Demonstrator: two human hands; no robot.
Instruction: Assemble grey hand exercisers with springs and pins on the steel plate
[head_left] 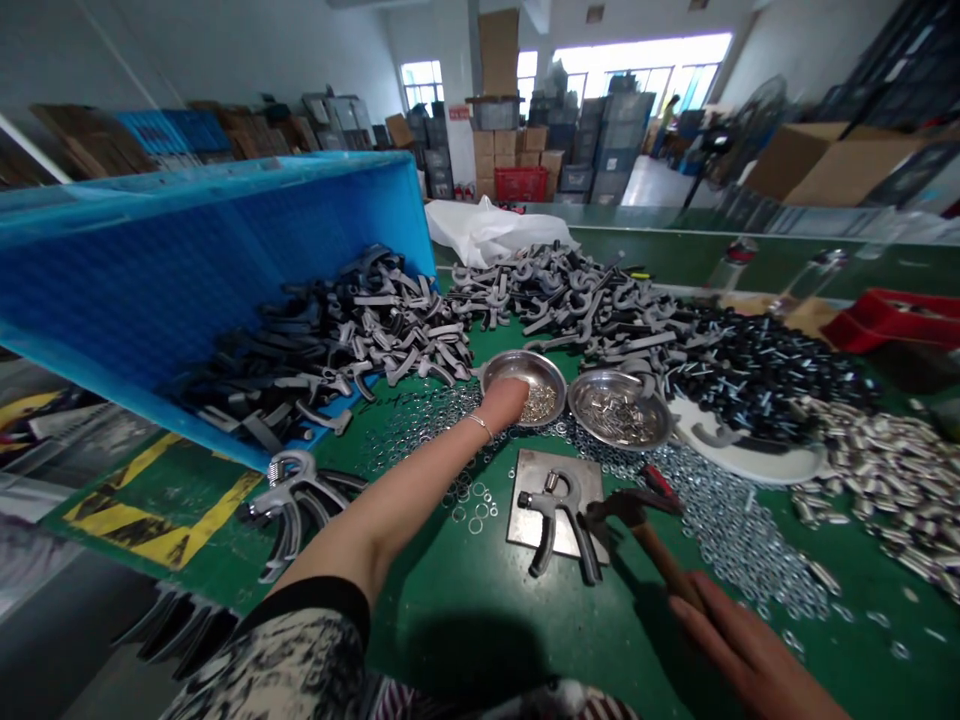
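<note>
My left hand (504, 402) reaches into a steel bowl (525, 375) of small metal parts, its fingers curled down among them. My right hand (742, 640) grips the wooden handle of a hammer (634, 507) near the lower right. The hammer head lies beside a square steel plate (555, 505), and a black-and-grey adjustable hand grip (559, 520) rests on that plate. A second steel bowl (619, 408) of silver pins stands to the right of my left hand. Loose steel washers (720, 520) spread over the green bench mat (480, 620).
A tilted blue bin (187, 270) and heaps of grey-black grip handles (577, 310) lie beyond my hands. Further right are black bolts (765, 375), silver cylinders (892, 470), and a red tray (892, 320). Assembled hand grips (300, 500) lie left. Boxes and crates fill the background.
</note>
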